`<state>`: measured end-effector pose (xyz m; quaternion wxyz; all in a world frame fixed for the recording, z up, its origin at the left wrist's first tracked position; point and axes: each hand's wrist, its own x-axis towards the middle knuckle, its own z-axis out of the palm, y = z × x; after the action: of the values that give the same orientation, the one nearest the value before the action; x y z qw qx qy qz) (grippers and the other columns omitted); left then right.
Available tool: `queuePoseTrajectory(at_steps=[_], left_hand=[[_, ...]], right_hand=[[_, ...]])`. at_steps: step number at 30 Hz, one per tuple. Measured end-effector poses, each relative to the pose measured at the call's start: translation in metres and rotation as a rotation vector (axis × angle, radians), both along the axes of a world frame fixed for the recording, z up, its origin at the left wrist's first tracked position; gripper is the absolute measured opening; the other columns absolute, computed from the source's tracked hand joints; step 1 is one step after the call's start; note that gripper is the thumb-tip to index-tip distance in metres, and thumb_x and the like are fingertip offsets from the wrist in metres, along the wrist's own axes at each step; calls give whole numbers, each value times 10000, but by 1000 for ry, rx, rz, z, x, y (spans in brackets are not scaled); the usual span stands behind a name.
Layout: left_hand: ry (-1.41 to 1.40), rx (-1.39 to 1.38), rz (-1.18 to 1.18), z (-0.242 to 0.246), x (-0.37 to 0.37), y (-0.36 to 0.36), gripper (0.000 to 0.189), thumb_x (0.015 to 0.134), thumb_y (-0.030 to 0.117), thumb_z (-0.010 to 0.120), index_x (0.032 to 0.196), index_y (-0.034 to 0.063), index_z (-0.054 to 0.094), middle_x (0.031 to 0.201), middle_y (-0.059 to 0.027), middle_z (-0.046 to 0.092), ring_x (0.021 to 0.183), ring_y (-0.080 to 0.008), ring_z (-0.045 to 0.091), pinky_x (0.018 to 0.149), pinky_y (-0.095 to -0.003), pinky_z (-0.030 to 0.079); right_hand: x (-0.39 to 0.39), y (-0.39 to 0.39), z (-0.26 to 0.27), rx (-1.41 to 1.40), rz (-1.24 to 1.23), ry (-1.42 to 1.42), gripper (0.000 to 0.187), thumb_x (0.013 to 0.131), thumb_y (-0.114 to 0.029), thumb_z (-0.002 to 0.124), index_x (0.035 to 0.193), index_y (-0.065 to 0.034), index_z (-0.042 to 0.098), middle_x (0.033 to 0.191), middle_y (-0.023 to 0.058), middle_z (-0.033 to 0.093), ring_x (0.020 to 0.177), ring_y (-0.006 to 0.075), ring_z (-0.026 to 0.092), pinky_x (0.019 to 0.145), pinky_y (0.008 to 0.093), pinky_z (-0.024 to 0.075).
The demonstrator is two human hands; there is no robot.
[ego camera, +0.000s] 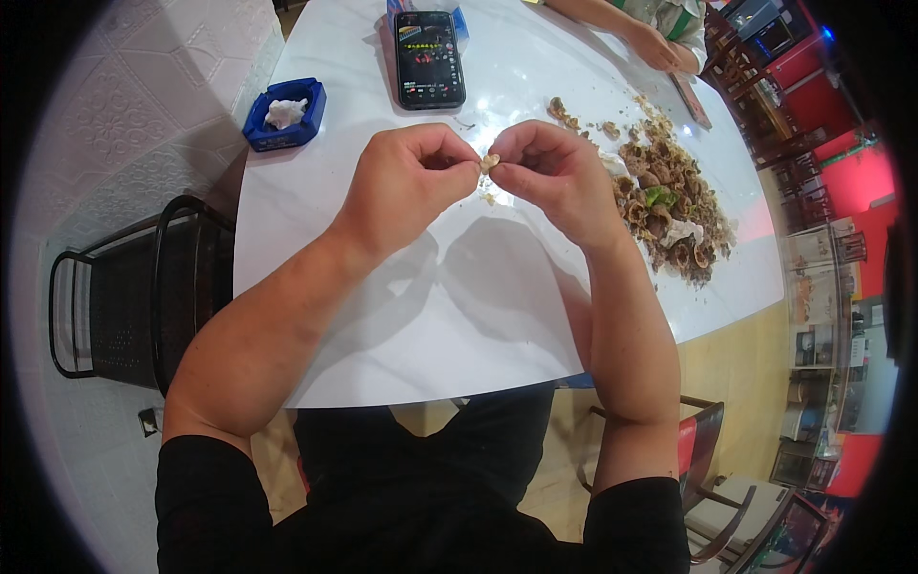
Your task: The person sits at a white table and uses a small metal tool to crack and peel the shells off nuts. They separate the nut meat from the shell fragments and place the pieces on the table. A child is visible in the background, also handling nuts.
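Between the fingertips of both my hands is a small pale piece of walnut kernel [489, 163], held above the table. My left hand [412, 183] pinches it from one side with thumb and forefinger. From the other side the thumb and fingers of my right hand [556, 176] grip it too. Small pale crumbs [488, 199] lie on the tabletop just below the fingertips. To the right of my right hand spreads a heap of broken walnut shells [670, 204], with a green scrap [660, 195] and crumpled white tissue [683, 231] in it.
A smartphone [429, 61] with a lit screen leans on a box at the back of the white table [430, 366]. The blue ashtray [283, 115] at left holds crumpled tissue. Across the table rests another person's hand [654, 49], near a flat wooden strip [690, 100]. A black chair [122, 301] stands left.
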<state>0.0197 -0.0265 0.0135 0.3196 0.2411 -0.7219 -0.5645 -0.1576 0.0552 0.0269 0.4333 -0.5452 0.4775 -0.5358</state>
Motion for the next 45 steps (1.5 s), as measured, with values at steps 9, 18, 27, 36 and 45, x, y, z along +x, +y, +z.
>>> queuePoseTrajectory(at_steps=[9,18,27,36,45], left_hand=[[55,254,-122,4,0,-2,79,805,76,621,838,12,652,773,-33,635,713,-86,578,636,-230,451],[25,118,-103,3,0,2,61,808,38,616,845,0,646,762,-3,618,697,-52,552,617,-192,433],[29,-11,-76,6,1,8,24,805,9,619,826,-2,626,756,25,599,691,-28,529,610,-182,429],[78,-368,-44,5,2,8,81,738,41,657,800,2,622,750,-50,611,659,-119,606,583,-236,493],[119,-358,-16,3,-1,8,94,779,72,678,843,11,648,787,-63,625,714,-141,634,587,-244,508]], right_hand=[[-7,-1,-3,53,84,-103,159,834,-20,656,986,27,647,887,48,656,771,91,589,682,227,484],[-12,0,-2,146,155,-208,180,829,-39,659,999,19,652,871,43,650,721,99,560,691,241,474],[-15,0,-3,225,247,-392,199,842,-41,657,1031,17,641,856,39,639,715,93,578,677,222,483],[-18,1,-2,302,301,-458,192,843,-28,650,1030,14,639,850,39,641,698,100,592,668,227,489],[-20,-2,-4,246,275,-499,194,854,-36,636,1037,26,619,855,49,630,702,107,578,646,224,481]])
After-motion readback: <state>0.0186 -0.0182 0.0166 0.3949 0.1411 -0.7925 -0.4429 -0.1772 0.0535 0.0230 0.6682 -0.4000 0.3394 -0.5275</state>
